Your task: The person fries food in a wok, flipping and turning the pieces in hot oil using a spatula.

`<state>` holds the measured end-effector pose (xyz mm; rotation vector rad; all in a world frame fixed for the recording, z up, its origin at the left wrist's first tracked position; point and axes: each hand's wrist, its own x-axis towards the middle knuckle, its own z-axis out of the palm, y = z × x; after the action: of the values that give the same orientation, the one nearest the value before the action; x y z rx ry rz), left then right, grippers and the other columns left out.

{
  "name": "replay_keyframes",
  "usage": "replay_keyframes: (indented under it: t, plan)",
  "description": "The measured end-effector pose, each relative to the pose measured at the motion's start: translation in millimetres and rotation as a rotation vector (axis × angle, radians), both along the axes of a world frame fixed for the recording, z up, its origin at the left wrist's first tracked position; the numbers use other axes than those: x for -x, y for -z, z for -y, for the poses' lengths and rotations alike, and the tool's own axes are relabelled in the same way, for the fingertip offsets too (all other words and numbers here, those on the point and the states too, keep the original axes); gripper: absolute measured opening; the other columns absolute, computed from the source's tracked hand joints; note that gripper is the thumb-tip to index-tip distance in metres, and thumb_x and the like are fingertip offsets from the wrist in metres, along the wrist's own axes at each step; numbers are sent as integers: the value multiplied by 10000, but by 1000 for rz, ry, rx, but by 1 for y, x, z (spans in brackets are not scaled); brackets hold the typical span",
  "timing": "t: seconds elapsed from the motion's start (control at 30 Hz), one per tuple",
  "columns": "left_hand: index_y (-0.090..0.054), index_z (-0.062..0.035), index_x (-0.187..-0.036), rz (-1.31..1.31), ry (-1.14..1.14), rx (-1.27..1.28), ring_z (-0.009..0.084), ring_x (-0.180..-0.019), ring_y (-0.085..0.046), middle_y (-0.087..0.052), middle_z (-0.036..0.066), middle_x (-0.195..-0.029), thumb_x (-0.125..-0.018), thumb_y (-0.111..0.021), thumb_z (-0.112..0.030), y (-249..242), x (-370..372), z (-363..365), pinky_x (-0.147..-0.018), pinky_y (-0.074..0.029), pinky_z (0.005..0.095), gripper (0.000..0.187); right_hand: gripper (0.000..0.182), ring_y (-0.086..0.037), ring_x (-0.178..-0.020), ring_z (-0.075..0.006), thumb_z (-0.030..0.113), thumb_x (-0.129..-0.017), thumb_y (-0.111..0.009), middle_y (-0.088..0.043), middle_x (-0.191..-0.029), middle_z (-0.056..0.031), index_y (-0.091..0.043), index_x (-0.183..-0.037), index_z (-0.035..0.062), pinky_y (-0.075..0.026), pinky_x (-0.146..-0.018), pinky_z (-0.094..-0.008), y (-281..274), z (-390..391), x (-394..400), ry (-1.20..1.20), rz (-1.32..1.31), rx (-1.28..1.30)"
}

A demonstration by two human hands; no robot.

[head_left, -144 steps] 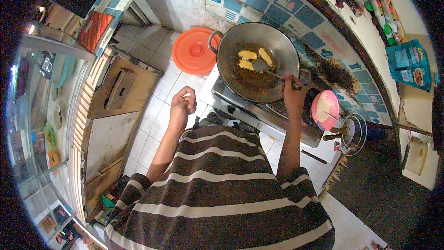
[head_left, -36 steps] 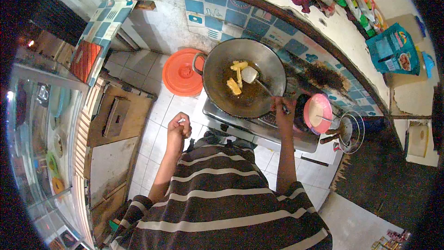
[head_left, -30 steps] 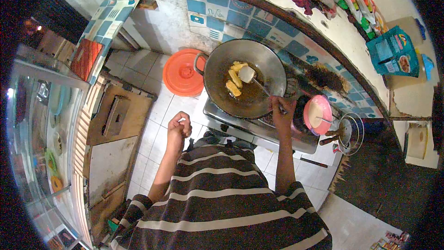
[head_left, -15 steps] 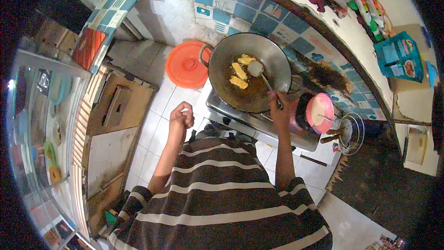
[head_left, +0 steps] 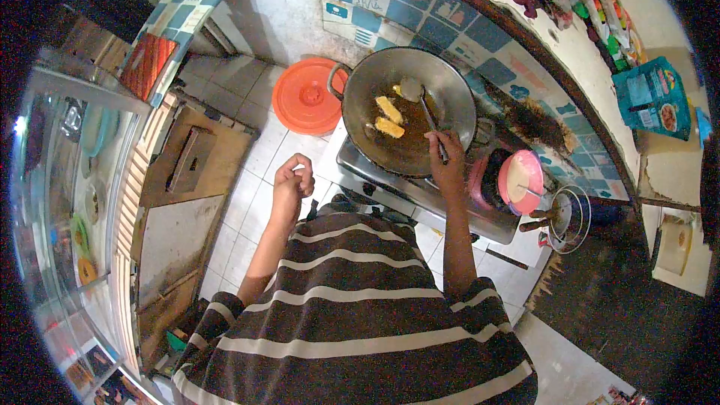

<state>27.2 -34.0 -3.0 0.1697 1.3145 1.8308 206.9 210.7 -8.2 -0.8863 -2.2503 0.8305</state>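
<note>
A large wok (head_left: 450, 90) of hot-looking brown oil sits on the stove (head_left: 360, 161). Two golden battered pieces (head_left: 388, 109) lie in the oil near its middle, and a third shows only in part beside the spatula head. My right hand (head_left: 448, 151) is closed around the handle of a metal spatula (head_left: 412, 90), whose rounded head is in the wok toward the far side. In front of the stove, away from the wok, my left hand (head_left: 294, 180) hangs in the air with its fingers curled in and nothing visible in them.
An orange lidded bucket (head_left: 311, 97) stands left of the wok. To the right are a pink bowl (head_left: 522, 180) of pale batter with a utensil in it, and a wire strainer (head_left: 568, 217). A wooden cabinet (head_left: 184, 161) borders the left side; a teal packet (head_left: 654, 97) hangs at the right.
The spatula head has moved toward the far side of the wok, and the far fried piece shifted with it. My right hand has moved slightly up and left. The left hand stays curled.
</note>
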Motion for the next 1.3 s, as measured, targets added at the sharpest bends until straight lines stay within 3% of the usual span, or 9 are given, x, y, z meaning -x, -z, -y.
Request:
replay_keyframes:
  t: [0.1, 0.3, 0.4, 0.5, 0.87, 0.97, 1.1, 1.2, 1.3]
  plan:
    - [-476, -50, -822, -5, -3, 3, 60, -450, -293, -356, -41, -518, -665, -339, 78, -2, 0, 0, -438, -214, 215, 245, 125, -586, -809, -247, 141, -880, -581, -601, -876, -113, -648, -922, 44, -459, -753, -322, 6, -1, 1, -8, -51, -40]
    - [-478, -50, -814, -23, -9, 7, 59, -449, -281, -340, -48, -517, -678, -338, 70, -3, -1, 0, -438, -208, 217, 230, 151, -582, -721, -109, 163, -914, -566, -621, -905, -52, -635, -921, 29, -485, -669, -238, 40, -8, -11, 19, -152, 295]
    - [-479, -48, -810, -19, -15, 24, 59, -449, -278, -336, -49, -517, -673, -336, 71, -4, -2, -1, -438, -207, 217, 231, 174, -580, -726, -103, 182, -926, -557, -628, -908, -46, -631, -931, 25, -493, -671, -237, 49, -9, -16, 41, -331, 490]
    - [-479, -47, -812, -29, -4, 25, 59, -449, -281, -334, -50, -517, -666, -331, 72, 1, -1, 0, -437, -206, 217, 239, 180, -583, -720, -112, 194, -918, -573, -640, -894, -65, -635, -942, 27, -492, -683, -248, 72, -20, -29, 63, -292, 439]
    - [-462, -79, -837, -36, 70, 24, 62, -454, -296, -341, -50, -521, -755, -351, -9, -2, -4, -4, -440, -235, 215, 155, 186, -598, -686, -87, 235, -904, -592, -665, -804, -16, -660, -911, 62, -451, -858, -315, 36, -1, -49, 183, -116, 412]
    - [-480, -53, -842, -24, 47, 10, 59, -454, -291, -338, -44, -524, -658, -322, 62, -2, -5, -6, -429, -207, 214, 268, 169, -600, -677, -90, 228, -899, -597, -658, -793, -4, -656, -885, 71, -367, -969, -372, 50, -3, -54, 135, -269, 566]
    - [-479, -55, -841, 7, 36, 20, 60, -456, -296, -349, -42, -529, -656, -325, 64, -3, -7, -7, -429, -208, 213, 269, 130, -597, -733, -90, 194, -883, -611, -644, -796, -3, -642, -842, 75, -247, -1065, -417, 50, -2, -61, 11, -163, 316]
    - [-479, -55, -841, -3, 48, 24, 60, -457, -302, -357, -39, -531, -656, -329, 64, -2, -4, -4, -432, -211, 214, 266, 83, -590, -794, -118, 146, -874, -608, -641, -806, -14, -633, -823, 86, -246, -1062, -411, 34, 2, -61, 4, 64, -233]
    - [-471, -65, -837, -27, 54, 47, 61, -453, -304, -356, -42, -529, -718, -337, 28, 1, -4, -1, -432, -222, 214, 201, 57, -580, -817, -160, 100, -868, -593, -618, -812, -35, -630, -842, 65, -340, -964, -376, 23, 12, -62, -51, 11, -189]
